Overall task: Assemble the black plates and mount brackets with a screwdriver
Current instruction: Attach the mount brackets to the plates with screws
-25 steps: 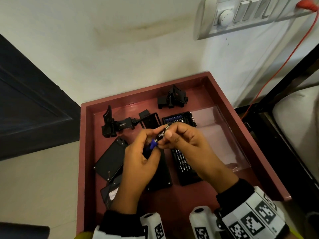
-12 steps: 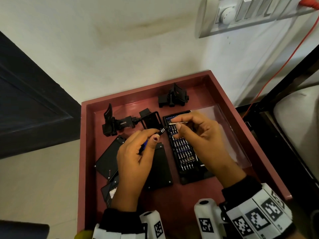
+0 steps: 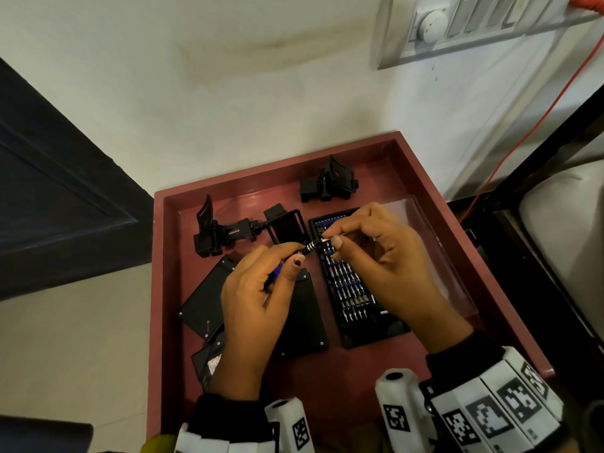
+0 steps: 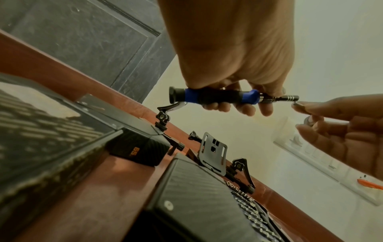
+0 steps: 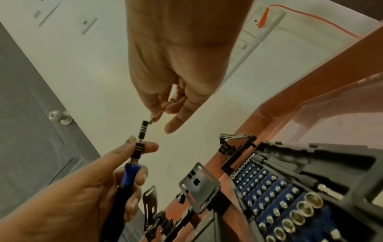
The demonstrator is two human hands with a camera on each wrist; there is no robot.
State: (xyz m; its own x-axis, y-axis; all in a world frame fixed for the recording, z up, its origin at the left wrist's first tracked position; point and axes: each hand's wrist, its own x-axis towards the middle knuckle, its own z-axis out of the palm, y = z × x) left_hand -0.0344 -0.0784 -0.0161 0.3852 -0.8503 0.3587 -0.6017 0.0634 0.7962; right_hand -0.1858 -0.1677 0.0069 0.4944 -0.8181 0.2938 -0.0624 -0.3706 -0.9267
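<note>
From the head camera I see my left hand (image 3: 258, 299) wrapped around the screwdriver (image 3: 309, 247), whose blue-and-black handle is mostly buried in the fist, so only the ringed metal tip pokes out. My right hand (image 3: 376, 256) meets that tip with thumb and forefinger pinched together over the open bit case (image 3: 354, 289). The left wrist view gives what the head view hides: the whole screwdriver (image 4: 228, 97) lying level under my curled fingers, cap to collar, with the right hand's fingertips (image 4: 300, 104) holding a small bit right at its socket. The right wrist camera shows the pinch closest, the bit (image 5: 151, 121) touching the mouth of the screwdriver (image 5: 140, 142); whether it is seated I cannot tell.

Both hands hover above the red tray (image 3: 421, 178). The black plates (image 3: 304, 318) lie flat on it beneath my left hand, one overlapping another at the tray's left side. One mount bracket (image 3: 225, 230) sits beyond them, and a second (image 3: 330, 186) stands near the far rim. Only the right wrist view resolves the rows of bits and sockets in the case (image 5: 290, 196). A clear lid (image 3: 438, 243) lies just right of the case.
</note>
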